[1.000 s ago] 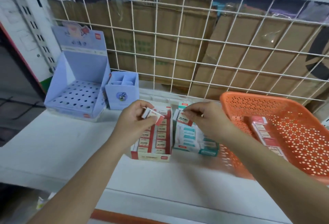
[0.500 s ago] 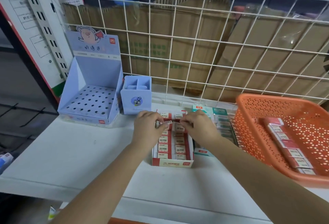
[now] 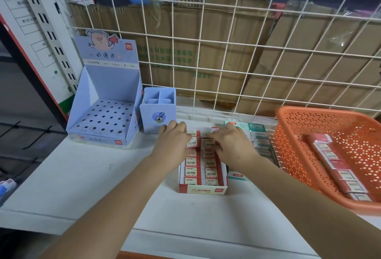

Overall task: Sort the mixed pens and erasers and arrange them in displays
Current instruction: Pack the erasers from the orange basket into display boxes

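Note:
A red-and-white display box [image 3: 203, 189] stands mid-shelf with two columns of 2B erasers [image 3: 192, 172] in it. My left hand [image 3: 174, 145] and my right hand [image 3: 232, 147] are both down at the box's far end. Each hand pinches one red-and-white eraser, the left one [image 3: 192, 143] and the right one [image 3: 208, 145], at the level of the rows. The far rows are hidden under my fingers. A teal eraser box [image 3: 256, 129] sits just right of the red box. More red erasers [image 3: 338, 167] lie in an orange basket [image 3: 325, 114].
A light-blue pen display stand with a perforated floor [image 3: 107, 114] and a small blue divided pen holder [image 3: 158, 114] stand at the left, both without pens. A white wire grid [image 3: 226, 46] backs the shelf, with cardboard behind it. The white shelf's front edge [image 3: 185, 236] runs near me.
Both hands came down from above the shelf, each with an eraser, into the far end of the red box. The camera moved closer and shifted left.

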